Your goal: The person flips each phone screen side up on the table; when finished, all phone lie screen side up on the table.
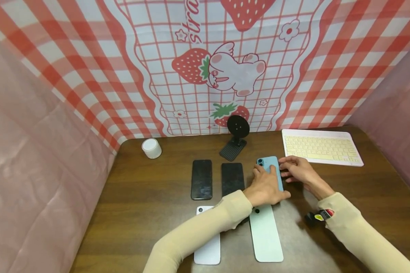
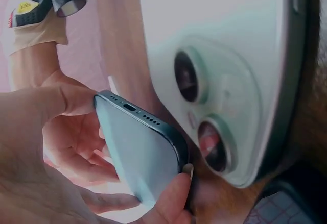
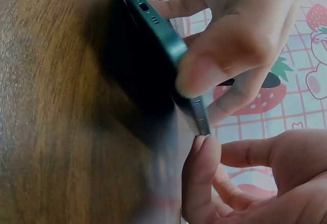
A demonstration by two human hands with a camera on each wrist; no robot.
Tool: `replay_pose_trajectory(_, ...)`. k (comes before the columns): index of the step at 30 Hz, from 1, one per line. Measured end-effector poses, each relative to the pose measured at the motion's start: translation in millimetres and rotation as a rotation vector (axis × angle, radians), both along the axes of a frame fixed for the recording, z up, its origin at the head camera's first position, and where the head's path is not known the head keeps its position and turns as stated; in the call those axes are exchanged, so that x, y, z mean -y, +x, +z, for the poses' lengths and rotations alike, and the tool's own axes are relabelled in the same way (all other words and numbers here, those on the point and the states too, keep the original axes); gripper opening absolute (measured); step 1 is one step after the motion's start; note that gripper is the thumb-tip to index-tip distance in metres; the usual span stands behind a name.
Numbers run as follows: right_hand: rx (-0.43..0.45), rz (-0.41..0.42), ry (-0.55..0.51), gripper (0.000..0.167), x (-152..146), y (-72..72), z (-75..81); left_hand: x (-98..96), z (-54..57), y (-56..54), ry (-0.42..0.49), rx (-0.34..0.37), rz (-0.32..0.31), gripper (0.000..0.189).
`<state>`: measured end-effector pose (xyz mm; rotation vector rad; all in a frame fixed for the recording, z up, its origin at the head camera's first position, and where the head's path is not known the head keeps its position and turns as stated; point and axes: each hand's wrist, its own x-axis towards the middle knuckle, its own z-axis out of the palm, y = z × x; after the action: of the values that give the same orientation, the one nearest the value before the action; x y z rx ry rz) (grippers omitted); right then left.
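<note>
A light blue phone [image 1: 272, 162], its camera side up, is in my left hand [image 1: 264, 187], the thumb and fingers gripping its long edges. In the right wrist view the blue phone [image 3: 163, 35] is tilted up off the wooden table, its dark screen side towards the wood. My right hand [image 1: 298, 170] is at the phone's right edge; its fingertips touch that edge near the far end, with the fingers loosely bent. Just nearer than the left hand lies a mint green phone [image 1: 266, 235], camera side up. A black phone [image 1: 232, 178] lies left of the left hand, partly covered by it.
Another black phone [image 1: 201, 180] lies further left. A white phone [image 1: 207, 250] is partly under my left forearm. At the back stand a white cylinder [image 1: 152, 148], a black folding stand [image 1: 237, 131] and a keyboard [image 1: 322, 147]. A strawberry-print cloth [image 1: 150, 57] hangs behind the table.
</note>
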<state>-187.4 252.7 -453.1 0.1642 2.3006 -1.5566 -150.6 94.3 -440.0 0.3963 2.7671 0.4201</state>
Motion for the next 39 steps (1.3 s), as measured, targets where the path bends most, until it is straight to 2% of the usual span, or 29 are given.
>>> replay_pose_trajectory(6,-0.042,0.026,-0.016,0.046,1.0,0.2,1.4,10.9,1.5,0.9,0.121,0.043,-0.004,0.091)
replay_pose_trajectory(11,-0.044,0.051,-0.029,0.047,0.8,0.6,2.7,18.5,2.6,1.9,0.212,0.046,-0.017,0.092)
replay_pose_trajectory(19,-0.004,0.165,-0.078,0.051,0.7,0.4,2.4,27.3,3.3,4.5,0.334,0.043,-0.041,0.089)
replay_pose_trajectory(26,0.042,0.201,-0.158,0.058,1.4,1.9,-0.5,32.3,1.5,4.0,0.425,0.051,-0.041,0.092)
replay_pose_trajectory(31,0.044,0.219,-0.137,0.058,0.7,2.7,-3.1,36.6,1.2,0.9,0.492,0.039,-0.053,0.093)
replay_pose_trajectory(36,0.035,0.201,-0.071,0.06,2.5,3.3,-3.7,41.5,0.2,-4.5,0.564,0.007,-0.059,0.085)
replay_pose_trajectory(39,0.032,0.185,-0.039,0.062,4.4,3.9,-3.8,44.6,-1.8,-7.6,0.624,0.016,-0.038,0.078)
